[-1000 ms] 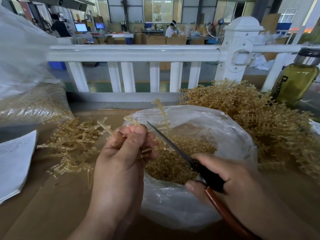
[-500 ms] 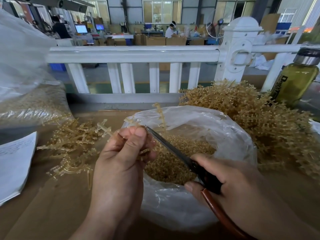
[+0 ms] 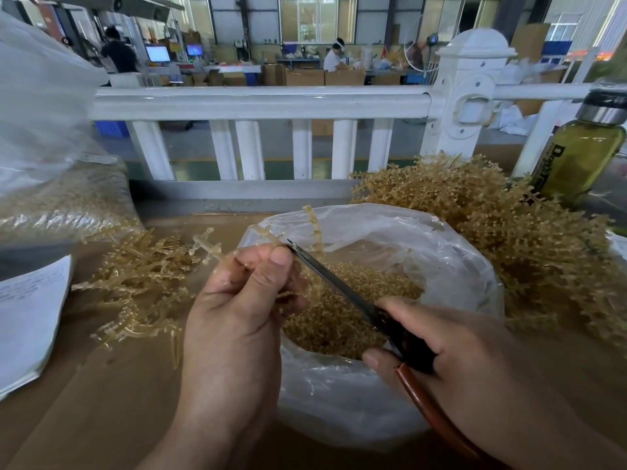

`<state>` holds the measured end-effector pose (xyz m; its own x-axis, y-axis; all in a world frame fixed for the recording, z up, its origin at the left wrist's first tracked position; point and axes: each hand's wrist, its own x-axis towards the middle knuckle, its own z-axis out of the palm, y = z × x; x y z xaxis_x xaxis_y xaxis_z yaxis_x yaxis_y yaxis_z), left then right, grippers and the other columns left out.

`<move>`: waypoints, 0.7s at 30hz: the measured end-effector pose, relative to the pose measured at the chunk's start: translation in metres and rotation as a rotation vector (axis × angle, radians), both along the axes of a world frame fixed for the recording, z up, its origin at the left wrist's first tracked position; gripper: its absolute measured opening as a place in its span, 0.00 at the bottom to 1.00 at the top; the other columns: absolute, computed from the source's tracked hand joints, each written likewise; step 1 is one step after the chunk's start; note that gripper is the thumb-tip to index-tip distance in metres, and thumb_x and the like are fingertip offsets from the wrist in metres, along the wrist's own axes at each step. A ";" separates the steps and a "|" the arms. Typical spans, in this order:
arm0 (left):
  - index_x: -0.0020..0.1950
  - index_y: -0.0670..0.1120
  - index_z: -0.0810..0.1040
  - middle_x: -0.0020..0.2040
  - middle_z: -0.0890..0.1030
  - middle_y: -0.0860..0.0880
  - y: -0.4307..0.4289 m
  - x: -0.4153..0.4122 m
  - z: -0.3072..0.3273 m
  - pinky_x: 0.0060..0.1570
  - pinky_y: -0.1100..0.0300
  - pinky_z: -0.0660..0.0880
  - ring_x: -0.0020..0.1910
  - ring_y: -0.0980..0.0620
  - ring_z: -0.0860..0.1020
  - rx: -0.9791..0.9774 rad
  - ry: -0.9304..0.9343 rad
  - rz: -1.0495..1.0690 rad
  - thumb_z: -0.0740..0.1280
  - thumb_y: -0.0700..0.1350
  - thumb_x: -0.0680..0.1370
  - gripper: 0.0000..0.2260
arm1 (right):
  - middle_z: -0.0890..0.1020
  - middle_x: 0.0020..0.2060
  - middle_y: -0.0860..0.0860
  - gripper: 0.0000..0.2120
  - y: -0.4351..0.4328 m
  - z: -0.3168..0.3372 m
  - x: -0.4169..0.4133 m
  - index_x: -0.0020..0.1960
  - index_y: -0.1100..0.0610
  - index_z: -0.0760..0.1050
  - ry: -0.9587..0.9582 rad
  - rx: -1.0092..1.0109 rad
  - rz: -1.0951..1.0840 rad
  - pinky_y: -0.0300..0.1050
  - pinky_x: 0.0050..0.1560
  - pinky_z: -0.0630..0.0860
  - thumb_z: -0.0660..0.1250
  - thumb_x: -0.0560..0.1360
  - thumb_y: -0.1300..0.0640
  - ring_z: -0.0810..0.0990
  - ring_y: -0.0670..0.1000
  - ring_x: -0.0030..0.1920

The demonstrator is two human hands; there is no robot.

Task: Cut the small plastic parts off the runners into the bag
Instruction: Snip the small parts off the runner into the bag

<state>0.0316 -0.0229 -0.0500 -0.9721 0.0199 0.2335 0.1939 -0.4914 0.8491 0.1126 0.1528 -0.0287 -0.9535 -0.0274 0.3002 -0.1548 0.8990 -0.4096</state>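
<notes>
Left hand is raised over the near-left rim of the bag, thumb and curled fingers pinching a pale amber runner whose toothed branch arcs up and away above the bag's mouth. Right hand grips the dark handles of a pair of scissors, fingers wrapped round them, with a reddish-brown loop trailing out below the palm toward the lower edge of the view. Their thin blades slant up and left across the bag opening, and the tip meets the runner just beside the left thumbnail — whether the blades are fully closed on the plastic there is hard to tell, since they read as one narrow line. Inside the clear bag lies a heap of small plastic parts, directly beneath the blades. To the right of the bag rises a big tangled pile of runners — it reaches back to a green-tinted bottle with a metal collar. On the left, a flatter scatter of bare runners lies on the brown cardboard surface, near a sheet of paper and a large filled plastic sack. A white railing crosses behind everything.
</notes>
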 end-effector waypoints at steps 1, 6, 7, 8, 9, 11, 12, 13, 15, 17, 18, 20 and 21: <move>0.41 0.51 0.80 0.40 0.80 0.47 0.000 0.001 0.000 0.39 0.58 0.76 0.39 0.51 0.78 0.005 0.000 -0.006 0.76 0.46 0.73 0.05 | 0.79 0.36 0.37 0.22 0.000 -0.001 0.000 0.60 0.37 0.69 0.007 -0.008 0.002 0.35 0.33 0.75 0.58 0.68 0.30 0.79 0.39 0.40; 0.38 0.51 0.81 0.38 0.80 0.48 0.003 0.002 0.002 0.36 0.60 0.76 0.36 0.53 0.78 0.044 -0.005 -0.041 0.72 0.45 0.74 0.05 | 0.80 0.35 0.37 0.24 -0.001 -0.004 -0.001 0.61 0.40 0.71 0.064 -0.029 -0.004 0.33 0.42 0.75 0.60 0.68 0.32 0.79 0.38 0.41; 0.38 0.51 0.81 0.37 0.80 0.48 0.003 0.002 0.002 0.35 0.61 0.76 0.36 0.53 0.78 0.055 -0.011 -0.044 0.71 0.45 0.72 0.04 | 0.80 0.35 0.38 0.25 -0.001 -0.004 -0.002 0.61 0.40 0.70 0.074 -0.032 -0.004 0.34 0.40 0.76 0.60 0.68 0.32 0.79 0.39 0.40; 0.38 0.51 0.81 0.37 0.80 0.48 0.003 0.002 0.002 0.35 0.61 0.76 0.36 0.53 0.78 0.064 -0.014 -0.048 0.71 0.46 0.71 0.03 | 0.80 0.35 0.38 0.25 -0.001 -0.004 -0.002 0.62 0.40 0.70 0.080 -0.039 -0.004 0.35 0.40 0.76 0.60 0.68 0.32 0.79 0.39 0.40; 0.37 0.51 0.81 0.37 0.80 0.48 0.003 0.002 0.003 0.34 0.62 0.76 0.35 0.53 0.78 0.069 -0.017 -0.051 0.71 0.46 0.71 0.03 | 0.80 0.35 0.38 0.25 -0.001 -0.004 -0.002 0.62 0.40 0.70 0.082 -0.044 -0.005 0.35 0.40 0.76 0.60 0.68 0.32 0.79 0.39 0.40; 0.37 0.51 0.82 0.37 0.80 0.48 0.003 0.002 0.002 0.34 0.62 0.76 0.35 0.54 0.78 0.072 -0.019 -0.055 0.71 0.46 0.71 0.03 | 0.79 0.33 0.38 0.24 -0.001 -0.006 -0.002 0.60 0.41 0.73 0.108 -0.038 -0.001 0.32 0.41 0.74 0.61 0.68 0.33 0.78 0.39 0.39; 0.37 0.51 0.82 0.36 0.79 0.48 0.004 0.002 0.002 0.34 0.62 0.77 0.35 0.54 0.78 0.075 -0.019 -0.059 0.71 0.46 0.71 0.03 | 0.79 0.33 0.38 0.23 -0.001 -0.006 -0.003 0.59 0.42 0.74 0.118 -0.037 0.000 0.30 0.41 0.73 0.61 0.68 0.33 0.78 0.39 0.39; 0.37 0.51 0.82 0.36 0.79 0.48 0.004 0.002 0.002 0.34 0.62 0.76 0.35 0.54 0.78 0.080 -0.021 -0.062 0.71 0.45 0.71 0.03 | 0.79 0.32 0.38 0.23 0.000 -0.006 -0.003 0.59 0.42 0.74 0.118 -0.039 -0.001 0.29 0.42 0.72 0.61 0.68 0.33 0.78 0.38 0.40; 0.36 0.51 0.81 0.36 0.79 0.49 0.005 0.002 0.002 0.34 0.62 0.76 0.35 0.54 0.77 0.089 -0.023 -0.067 0.71 0.45 0.72 0.04 | 0.79 0.32 0.37 0.23 0.000 -0.007 -0.003 0.59 0.43 0.75 0.118 -0.037 0.003 0.28 0.42 0.72 0.62 0.69 0.34 0.78 0.38 0.40; 0.36 0.52 0.81 0.36 0.78 0.50 0.006 0.002 0.001 0.34 0.63 0.76 0.34 0.55 0.77 0.092 -0.020 -0.069 0.70 0.45 0.72 0.06 | 0.79 0.32 0.37 0.22 0.001 -0.007 -0.003 0.57 0.44 0.77 0.113 -0.031 0.012 0.29 0.41 0.72 0.62 0.69 0.34 0.78 0.39 0.39; 0.36 0.52 0.81 0.36 0.78 0.50 0.006 0.002 0.001 0.33 0.63 0.76 0.34 0.55 0.77 0.093 -0.019 -0.069 0.70 0.44 0.73 0.06 | 0.78 0.32 0.38 0.21 0.002 -0.007 -0.003 0.56 0.44 0.78 0.112 -0.028 0.013 0.30 0.40 0.72 0.62 0.70 0.34 0.78 0.40 0.39; 0.37 0.51 0.81 0.35 0.78 0.50 0.006 0.002 0.001 0.33 0.63 0.76 0.34 0.55 0.77 0.095 -0.017 -0.074 0.70 0.44 0.74 0.06 | 0.78 0.31 0.39 0.20 0.002 -0.007 -0.003 0.55 0.44 0.78 0.122 -0.029 0.011 0.33 0.41 0.73 0.62 0.70 0.34 0.78 0.41 0.38; 0.38 0.51 0.81 0.35 0.78 0.50 0.005 0.002 0.001 0.33 0.63 0.76 0.33 0.55 0.77 0.096 -0.016 -0.076 0.70 0.44 0.74 0.06 | 0.78 0.31 0.39 0.19 0.003 -0.006 -0.003 0.54 0.45 0.78 0.119 -0.030 0.012 0.35 0.40 0.74 0.62 0.70 0.35 0.78 0.41 0.37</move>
<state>0.0333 -0.0174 -0.0494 -0.9724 0.0722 0.2220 0.1394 -0.5832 0.8003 0.1095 0.1553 -0.0349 -0.9106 -0.0284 0.4124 -0.2150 0.8845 -0.4139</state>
